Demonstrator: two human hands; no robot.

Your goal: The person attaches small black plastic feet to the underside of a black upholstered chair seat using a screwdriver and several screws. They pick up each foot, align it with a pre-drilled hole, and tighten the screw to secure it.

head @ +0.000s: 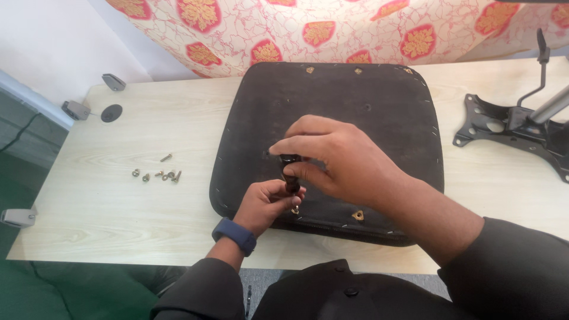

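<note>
Screwdriver handle (290, 173) upright over seat base (379, 112); both hands closed gripping it.

Bare table (89, 195) left; screws (157, 173), metal bracket (510, 127) obstruct.

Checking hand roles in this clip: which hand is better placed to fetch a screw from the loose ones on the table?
Probably the left hand. The screws lie on the table on its side, while the right hand pinches the top of the dark tool over the seat base.
</note>
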